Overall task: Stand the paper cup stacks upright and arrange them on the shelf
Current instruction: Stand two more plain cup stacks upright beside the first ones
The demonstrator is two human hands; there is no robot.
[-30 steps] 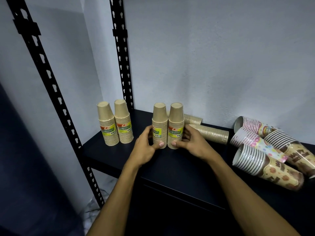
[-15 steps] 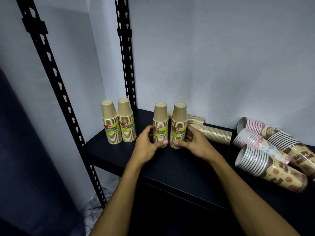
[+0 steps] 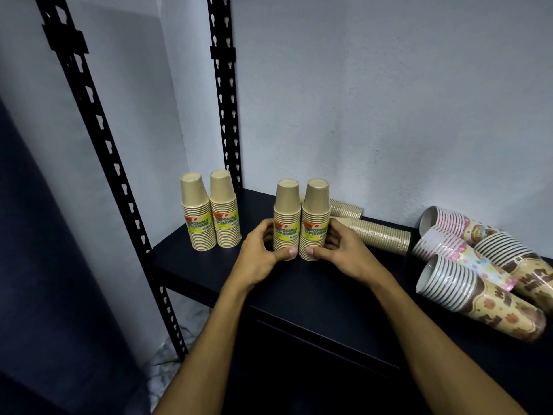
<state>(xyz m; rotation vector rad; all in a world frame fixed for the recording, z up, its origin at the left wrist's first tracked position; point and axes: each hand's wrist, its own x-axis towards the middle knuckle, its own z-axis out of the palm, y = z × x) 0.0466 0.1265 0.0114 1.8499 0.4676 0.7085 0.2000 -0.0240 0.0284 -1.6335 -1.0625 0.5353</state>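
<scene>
Two upright tan paper cup stacks stand side by side mid-shelf. My left hand (image 3: 263,250) grips the left stack (image 3: 286,211) and my right hand (image 3: 344,250) grips the right stack (image 3: 315,211), thumbs at their bases. Another upright pair (image 3: 209,211) stands near the shelf's left end. Two tan stacks (image 3: 380,235) lie on their sides behind my right hand. Several patterned stacks (image 3: 466,283) lie on their sides at the right.
The black shelf (image 3: 314,295) meets a pale wall at the back. Black perforated uprights (image 3: 224,100) frame the left end. The front edge of the shelf runs just under my forearms.
Both hands hold the same two stacks, which have shifted only slightly on the shelf. The view has drifted a little.
</scene>
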